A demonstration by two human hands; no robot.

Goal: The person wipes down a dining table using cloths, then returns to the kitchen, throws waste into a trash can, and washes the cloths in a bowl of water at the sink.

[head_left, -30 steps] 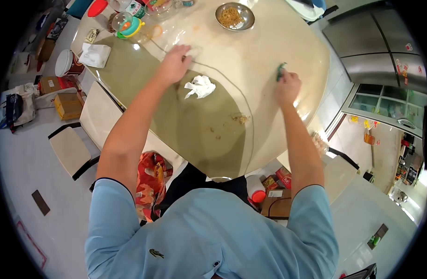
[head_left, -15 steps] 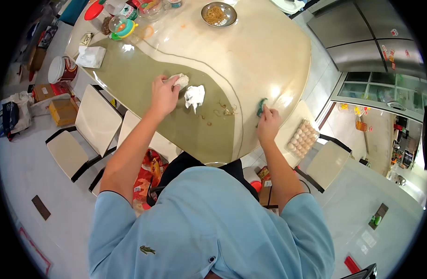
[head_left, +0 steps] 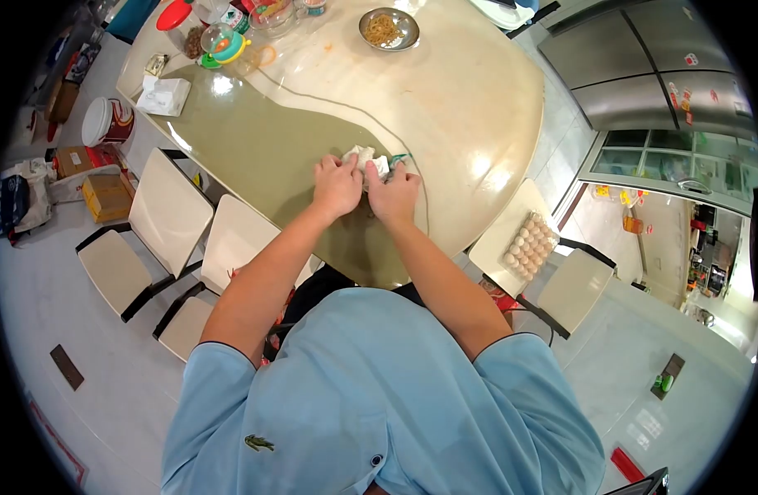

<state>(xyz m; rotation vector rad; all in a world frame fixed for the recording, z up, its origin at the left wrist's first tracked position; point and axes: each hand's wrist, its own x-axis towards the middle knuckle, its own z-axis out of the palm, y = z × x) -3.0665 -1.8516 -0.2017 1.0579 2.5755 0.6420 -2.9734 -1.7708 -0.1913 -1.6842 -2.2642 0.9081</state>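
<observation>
Pinching Side by Side

You are pinching a pale, crumpled wad (head_left: 356, 153) in your left grip (head_left: 337, 188) and a green scrap (head_left: 400, 157) in your right grip (head_left: 395, 196). White paper (head_left: 381, 167) sits between them, over the counter (head_left: 469, 107).

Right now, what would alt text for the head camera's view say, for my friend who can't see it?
A person's left hand and right hand come together at crumpled white tissue on a glossy cream-and-green table. Farther back stands a metal bowl of brown food; at right, eggs lie on a chair.
</observation>
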